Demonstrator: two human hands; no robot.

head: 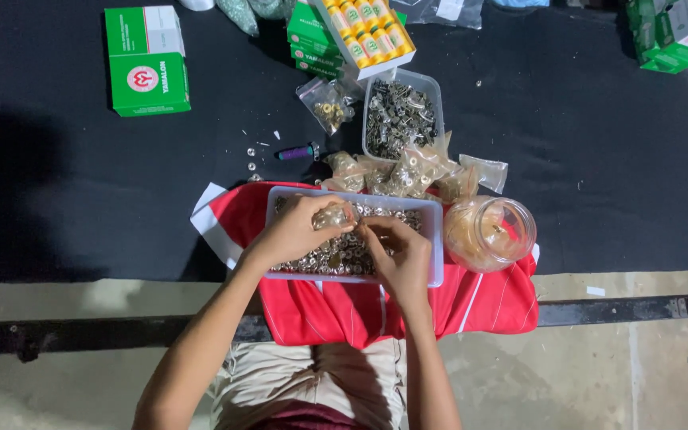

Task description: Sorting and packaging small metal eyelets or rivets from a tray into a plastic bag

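Hands over clear tray (435,239) of small metal fittings (336,256); left hand (295,231) clasps filled small bag (331,216); right hand (400,253) pinches its edge; keep your bag mouth above the tray.

Bare black cloth (81,191) leftward; glass jar (489,232), packets (408,171) crowding right and ahead.

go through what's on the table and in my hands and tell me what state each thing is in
Near tub: open, full of small metal pieces.
Far tub: open, holds darker metal parts.
Jar: on its side, mouth open.
Small bag: held in left hand.
Right hand: over the near tub, fingers pinched.
Green box: closed.
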